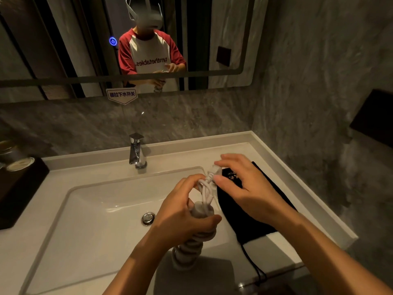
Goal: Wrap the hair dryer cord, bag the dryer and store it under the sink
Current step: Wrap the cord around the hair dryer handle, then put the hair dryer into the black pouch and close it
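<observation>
My left hand (182,211) grips the handle of a white hair dryer (191,250), held upright over the sink basin (102,209). The white cord (205,188) is coiled round the handle and bunched in loops at the top. My right hand (244,188) pinches the end of the cord near the plug (214,169) between thumb and fingers. A black drawstring bag (244,222) lies flat on the counter right of the basin, partly under my right hand. The dryer's head is hidden below my left hand.
A chrome faucet (137,154) stands behind the basin, and a drain stopper (148,218) sits in it. A dark tray (19,188) with jars is at the left. The mirror (63,50) shows the person. A stone wall closes the right side.
</observation>
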